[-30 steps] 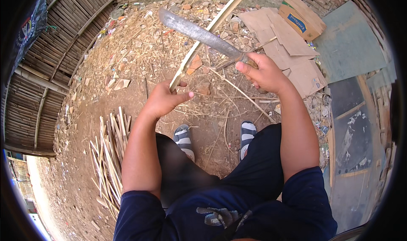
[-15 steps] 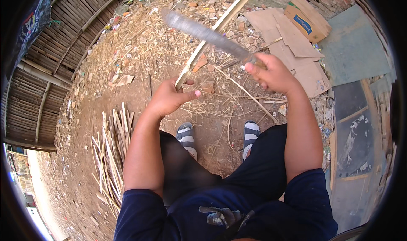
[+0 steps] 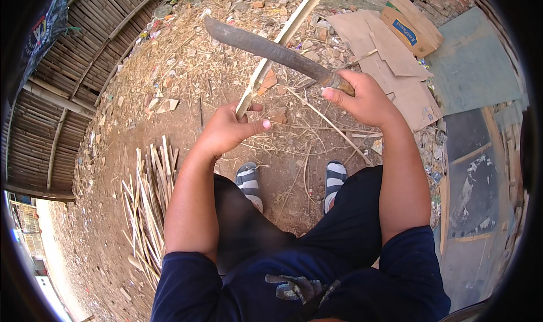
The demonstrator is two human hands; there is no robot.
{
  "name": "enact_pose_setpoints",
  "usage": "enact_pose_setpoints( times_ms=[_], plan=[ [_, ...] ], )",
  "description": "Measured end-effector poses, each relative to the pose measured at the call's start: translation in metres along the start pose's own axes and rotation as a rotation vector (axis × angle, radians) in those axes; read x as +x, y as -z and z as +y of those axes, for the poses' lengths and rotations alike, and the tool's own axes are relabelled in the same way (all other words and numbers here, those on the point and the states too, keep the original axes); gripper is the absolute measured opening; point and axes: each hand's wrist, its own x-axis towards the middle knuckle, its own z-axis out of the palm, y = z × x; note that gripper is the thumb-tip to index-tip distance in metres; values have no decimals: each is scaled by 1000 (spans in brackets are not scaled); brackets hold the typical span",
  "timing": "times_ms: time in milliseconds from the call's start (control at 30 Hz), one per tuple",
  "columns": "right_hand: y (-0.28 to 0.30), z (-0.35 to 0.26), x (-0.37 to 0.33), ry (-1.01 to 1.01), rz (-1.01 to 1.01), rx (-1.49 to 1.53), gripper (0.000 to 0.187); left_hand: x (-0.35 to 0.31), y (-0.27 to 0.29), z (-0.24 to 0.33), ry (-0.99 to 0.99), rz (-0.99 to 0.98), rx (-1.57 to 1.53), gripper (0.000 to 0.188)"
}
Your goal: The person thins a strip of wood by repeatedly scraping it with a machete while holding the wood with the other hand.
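My left hand (image 3: 229, 131) is closed around the lower end of a long pale bamboo strip (image 3: 301, 15), which slants up and to the right past the upper edge of the view. In my right hand (image 3: 363, 98) is the wooden handle of a machete (image 3: 254, 44). Its dark, broad blade points to the upper left and crosses in front of the strip. From this angle I cannot tell whether the blade touches the bamboo.
Split bamboo strips (image 3: 148, 203) lie in a pile by my left side. Straw, shavings and brick pieces (image 3: 267, 81) litter the dirt ground. Flattened cardboard (image 3: 390, 56) and a cardboard box (image 3: 411, 26) lie at the far right, beside grey panels (image 3: 472, 59). A bamboo wall (image 3: 56, 112) stands left.
The machete's blade, blurred before, now shows sharp and has shifted slightly down and to the left. My left hand and the bamboo strip have barely moved.
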Motion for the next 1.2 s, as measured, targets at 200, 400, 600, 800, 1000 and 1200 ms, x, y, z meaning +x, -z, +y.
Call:
enact_pose_setpoints(
  times_ms=[200,400,600,800,1000,1200],
  plan=[
    [-2,-21,0,-99,-145,-153,54,-1,0,-4,1,8,-30,57],
    [2,-7,-3,22,-2,-10,52,-4,-3,4,-21,8,-47,55],
    [-4,-14,-3,4,-97,-78,52,-4,-5,3,-41,21,-85,51],
    [-3,-9,-2,31,-96,38,52,-6,-7,5,-53,23,-117,52],
    [2,-11,-3,33,-124,32,50,-8,-4,9,-65,-16,-52,51],
    [-14,-30,-4,143,-16,-171,47,-6,-5,2,-63,12,-65,51]
  ],
)
